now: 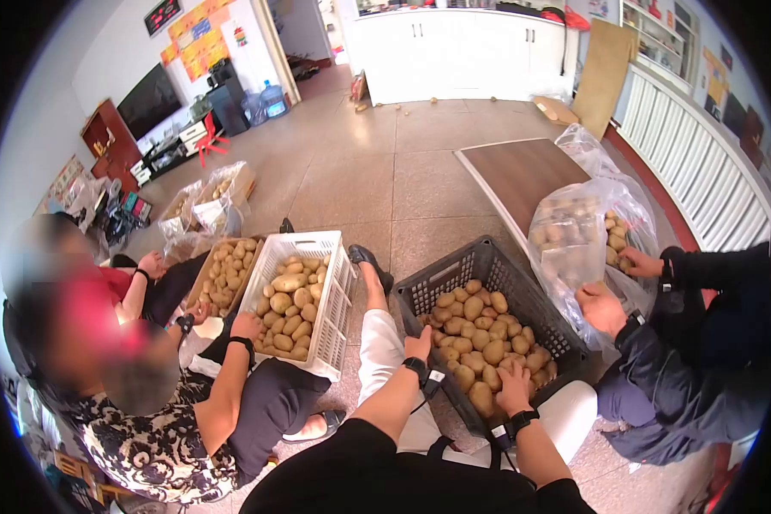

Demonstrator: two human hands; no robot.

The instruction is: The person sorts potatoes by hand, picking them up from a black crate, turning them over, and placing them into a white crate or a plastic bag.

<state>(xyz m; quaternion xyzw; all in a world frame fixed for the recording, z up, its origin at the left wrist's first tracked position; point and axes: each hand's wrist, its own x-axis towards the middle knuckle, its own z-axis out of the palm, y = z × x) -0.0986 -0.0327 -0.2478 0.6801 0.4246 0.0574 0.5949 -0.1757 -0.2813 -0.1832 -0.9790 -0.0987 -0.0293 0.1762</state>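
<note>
A black plastic crate (441, 267) full of potatoes (481, 330) stands on the floor between my legs. My left hand (417, 345) is at the crate's left rim, its fingers closed over the edge and partly hidden. Lower right, my right hand (514, 390) reaches into the crate, fingers spread and pointing down onto potatoes near the front. It rests on them without a visible grip. Both of my wrists carry dark bands with small devices.
A white crate (336, 300) and a cardboard box (250, 272), both with potatoes, stand left beside two people. At right, another person's hands touch a clear plastic bag (565, 257) of potatoes. A brown board (522, 176) lies behind it.
</note>
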